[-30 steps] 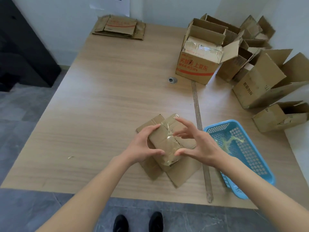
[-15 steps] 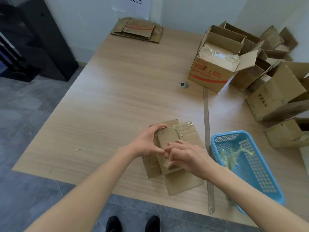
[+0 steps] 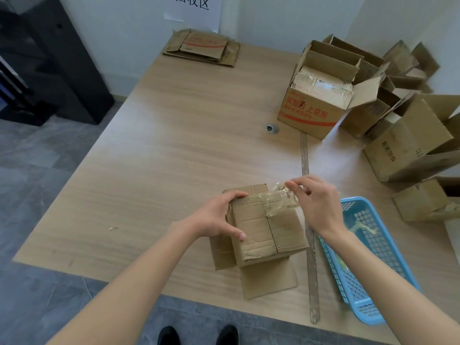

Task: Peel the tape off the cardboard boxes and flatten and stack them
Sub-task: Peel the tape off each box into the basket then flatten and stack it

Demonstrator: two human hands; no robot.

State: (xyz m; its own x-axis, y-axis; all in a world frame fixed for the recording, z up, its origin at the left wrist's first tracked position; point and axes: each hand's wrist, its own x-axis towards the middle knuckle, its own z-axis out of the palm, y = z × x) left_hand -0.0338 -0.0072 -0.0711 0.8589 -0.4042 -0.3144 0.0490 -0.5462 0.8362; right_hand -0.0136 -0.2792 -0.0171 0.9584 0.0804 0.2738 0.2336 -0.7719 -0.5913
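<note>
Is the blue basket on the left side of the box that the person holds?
No, the blue basket lies to the right of the held box, beside the right hand that pulls the tape.

Left hand (image 3: pixel 219 217) is curled, thumb and fingers spread in a grip. Right hand (image 3: pixel 316 202) is raised, fingertips pinched together. Both forearms extend forward.

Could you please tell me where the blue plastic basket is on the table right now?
In the head view, the blue basket sits at the table's near right edge, just right of the box being peeled and below the right hand.
</note>
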